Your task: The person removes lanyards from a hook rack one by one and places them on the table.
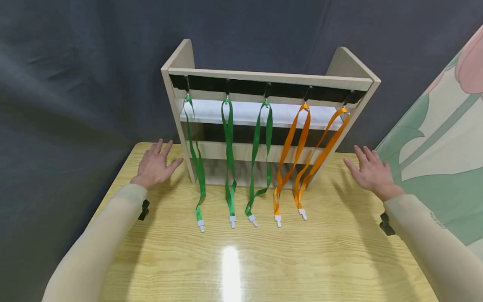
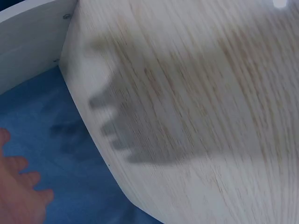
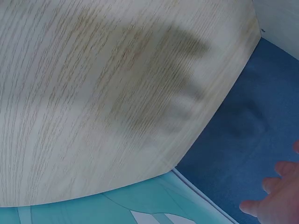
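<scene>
Left of a wooden rack, my left hand [image 1: 154, 165] hovers with fingers spread, holding nothing. On the other side, my right hand [image 1: 371, 173] is likewise spread and free of any object. From hooks on the rack [image 1: 271, 78] hang three green lanyards: one at the left [image 1: 200, 167], one beside it [image 1: 229, 147] and one in the middle [image 1: 255, 155]. Two orange lanyards follow, one [image 1: 289, 147] next to the green and one [image 1: 320, 155] at the far right. Their white clips lie on the table. Both wrist views show fingers of the left hand [image 2: 21, 191] and right hand [image 3: 280, 196].
A light wood table [image 1: 181, 260] lies beneath the rack. Dark cloth [image 1: 94, 84] hangs behind and to the left. At the right is a curtain with a flower print [image 1: 441, 147]. A white shelf [image 1: 245, 112] sits inside the rack.
</scene>
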Tool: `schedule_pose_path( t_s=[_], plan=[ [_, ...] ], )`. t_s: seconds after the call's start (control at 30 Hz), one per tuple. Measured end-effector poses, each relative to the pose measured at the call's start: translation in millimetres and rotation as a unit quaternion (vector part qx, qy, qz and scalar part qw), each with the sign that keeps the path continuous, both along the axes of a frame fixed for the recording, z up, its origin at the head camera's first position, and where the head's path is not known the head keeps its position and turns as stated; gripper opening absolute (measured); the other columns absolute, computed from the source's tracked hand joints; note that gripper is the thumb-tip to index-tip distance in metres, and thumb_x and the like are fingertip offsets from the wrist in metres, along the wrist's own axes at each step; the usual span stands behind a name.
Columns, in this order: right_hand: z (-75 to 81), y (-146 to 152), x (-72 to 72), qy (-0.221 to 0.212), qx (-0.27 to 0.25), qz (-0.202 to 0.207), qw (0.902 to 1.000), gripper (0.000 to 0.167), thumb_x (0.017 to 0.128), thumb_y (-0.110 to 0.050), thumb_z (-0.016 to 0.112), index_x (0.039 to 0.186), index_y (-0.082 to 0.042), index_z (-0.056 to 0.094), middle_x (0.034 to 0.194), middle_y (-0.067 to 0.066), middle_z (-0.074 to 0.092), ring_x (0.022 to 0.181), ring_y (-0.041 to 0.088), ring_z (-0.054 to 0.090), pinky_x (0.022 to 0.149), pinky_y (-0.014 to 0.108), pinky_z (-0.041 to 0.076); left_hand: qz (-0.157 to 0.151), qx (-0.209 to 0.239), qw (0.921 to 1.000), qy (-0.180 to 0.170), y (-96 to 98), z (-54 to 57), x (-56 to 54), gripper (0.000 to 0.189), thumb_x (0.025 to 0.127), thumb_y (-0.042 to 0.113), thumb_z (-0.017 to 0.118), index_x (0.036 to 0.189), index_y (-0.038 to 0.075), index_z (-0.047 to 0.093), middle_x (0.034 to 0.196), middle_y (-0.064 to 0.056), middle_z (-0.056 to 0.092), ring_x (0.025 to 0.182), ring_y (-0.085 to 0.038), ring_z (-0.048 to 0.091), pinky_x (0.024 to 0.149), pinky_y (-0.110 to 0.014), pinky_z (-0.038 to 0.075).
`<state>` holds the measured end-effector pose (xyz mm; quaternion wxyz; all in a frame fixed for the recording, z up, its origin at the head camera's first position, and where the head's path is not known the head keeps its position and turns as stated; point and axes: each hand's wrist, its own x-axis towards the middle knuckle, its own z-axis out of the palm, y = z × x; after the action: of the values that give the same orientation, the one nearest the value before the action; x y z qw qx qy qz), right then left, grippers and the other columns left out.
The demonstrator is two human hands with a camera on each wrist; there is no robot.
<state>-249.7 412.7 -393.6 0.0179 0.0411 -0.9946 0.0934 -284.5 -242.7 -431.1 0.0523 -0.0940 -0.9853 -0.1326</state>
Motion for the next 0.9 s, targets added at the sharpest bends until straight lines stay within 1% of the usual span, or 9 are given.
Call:
schedule_pose_path(
  t_s=[0.1, 0.2, 0.3, 0.4, 0.47, 0.6, 0.73, 0.9],
  plan=[
    [0.0, -0.8, 0.3, 0.003, 0.000, 0.004, 1.0000, 0.077, 0.099, -0.058, 0.022, 0.153, -0.006, 0.007, 0.151, 0.032, 0.010, 0.132, 0.056, 0.009, 0.091, 0.076, 0.010, -0.005, 0.008, 0.9999, 0.004, 1.3, -0.2, 1.0, 0.086, 0.093, 0.068, 0.032, 0.154, 0.010, 0.014, 0.154, -0.025, 0.008, 0.139, -0.043, 0.008, 0.108, -0.057, 0.007],
    [2.7, -3.2, 2.2, 0.019, 0.000, 0.014, 0.9997, 0.076, 0.100, -0.056, 0.025, 0.153, -0.005, 0.009, 0.150, 0.032, 0.014, 0.132, 0.055, 0.011, 0.093, 0.074, 0.012, -0.013, 0.025, 0.9996, 0.009, 2.5, -0.6, 2.8, 0.085, 0.093, 0.066, 0.035, 0.154, 0.010, 0.014, 0.154, -0.024, 0.011, 0.139, -0.043, 0.009, 0.109, -0.056, 0.010],
    [7.4, -7.3, 5.4, 0.055, -0.004, 0.032, 0.9980, 0.072, 0.101, -0.052, 0.030, 0.152, -0.002, 0.016, 0.146, 0.033, 0.023, 0.130, 0.053, 0.020, 0.093, 0.071, 0.019, -0.020, 0.040, 0.9989, 0.009, 4.0, -0.3, 5.5, 0.085, 0.093, 0.065, 0.038, 0.154, 0.010, 0.015, 0.154, -0.024, 0.012, 0.138, -0.044, 0.012, 0.108, -0.056, 0.014],
    [12.5, -13.1, 8.4, 0.090, -0.014, 0.051, 0.9945, 0.068, 0.102, -0.046, 0.034, 0.150, 0.000, 0.023, 0.141, 0.034, 0.031, 0.125, 0.052, 0.029, 0.092, 0.069, 0.025, -0.021, 0.059, 0.9980, -0.001, 6.2, 1.9, 9.3, 0.087, 0.092, 0.064, 0.042, 0.154, 0.011, 0.014, 0.154, -0.024, 0.011, 0.137, -0.045, 0.014, 0.105, -0.059, 0.019],
    [16.4, -16.6, 10.5, 0.106, -0.022, 0.059, 0.9923, 0.065, 0.102, -0.043, 0.036, 0.148, 0.001, 0.026, 0.138, 0.034, 0.034, 0.123, 0.052, 0.032, 0.091, 0.068, 0.027, -0.022, 0.070, 0.9973, -0.007, 8.4, 3.7, 10.7, 0.089, 0.090, 0.064, 0.046, 0.154, 0.013, 0.014, 0.155, -0.023, 0.011, 0.137, -0.045, 0.015, 0.104, -0.061, 0.021],
    [24.8, -23.7, 14.7, 0.113, -0.034, 0.067, 0.9907, 0.063, 0.103, -0.041, 0.036, 0.148, 0.001, 0.026, 0.139, 0.034, 0.033, 0.122, 0.053, 0.032, 0.092, 0.068, 0.027, -0.026, 0.092, 0.9952, -0.018, 11.5, 6.4, 14.5, 0.091, 0.088, 0.061, 0.054, 0.155, 0.015, 0.013, 0.156, -0.020, 0.011, 0.137, -0.043, 0.017, 0.102, -0.062, 0.022],
    [33.2, -29.5, 19.0, 0.126, -0.050, 0.071, 0.9883, 0.062, 0.103, -0.040, 0.037, 0.148, 0.002, 0.027, 0.141, 0.032, 0.033, 0.124, 0.052, 0.031, 0.095, 0.066, 0.025, -0.033, 0.116, 0.9925, -0.023, 15.1, 8.3, 16.8, 0.088, 0.088, 0.054, 0.058, 0.155, 0.018, 0.014, 0.156, -0.018, 0.013, 0.138, -0.041, 0.017, 0.104, -0.061, 0.021],
    [42.2, -37.2, 24.3, 0.150, -0.084, 0.078, 0.9821, 0.059, 0.103, -0.037, 0.039, 0.147, 0.002, 0.030, 0.142, 0.031, 0.034, 0.127, 0.051, 0.030, 0.100, 0.062, 0.022, -0.038, 0.155, 0.9870, -0.016, 17.9, 12.9, 20.7, 0.082, 0.089, 0.043, 0.061, 0.154, 0.018, 0.018, 0.156, -0.016, 0.015, 0.137, -0.041, 0.019, 0.104, -0.062, 0.019]
  ],
)
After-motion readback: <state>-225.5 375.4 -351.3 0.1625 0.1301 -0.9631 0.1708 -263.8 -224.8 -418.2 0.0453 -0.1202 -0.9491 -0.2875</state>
